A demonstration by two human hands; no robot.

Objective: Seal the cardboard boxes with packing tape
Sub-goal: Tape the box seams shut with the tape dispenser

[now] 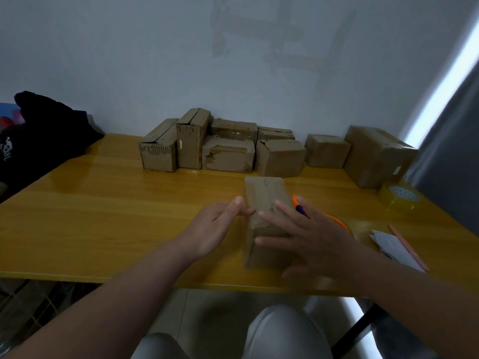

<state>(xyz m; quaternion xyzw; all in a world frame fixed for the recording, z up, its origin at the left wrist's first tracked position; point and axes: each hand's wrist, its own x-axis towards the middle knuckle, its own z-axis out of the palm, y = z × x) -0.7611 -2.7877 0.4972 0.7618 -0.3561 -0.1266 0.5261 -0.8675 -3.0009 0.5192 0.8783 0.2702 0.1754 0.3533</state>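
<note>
A small cardboard box (265, 195) stands near the front edge of the yellow table (103, 203), its long side pointing away from me. My left hand (215, 226) is open at the box's left side, fingertips at its edge. My right hand (308, 237) lies flat with spread fingers over the box's near top and right side. An orange tape dispenser (334, 218) with a dark handle is partly hidden behind my right hand. A roll of clear packing tape (400, 199) sits at the right.
Several worn cardboard boxes (228, 149) line the wall at the back, with two taped ones (375, 156) to the right. White paper slips (394, 247) and a pencil (407, 246) lie at the right front. A dark bag (39, 130) sits at the left.
</note>
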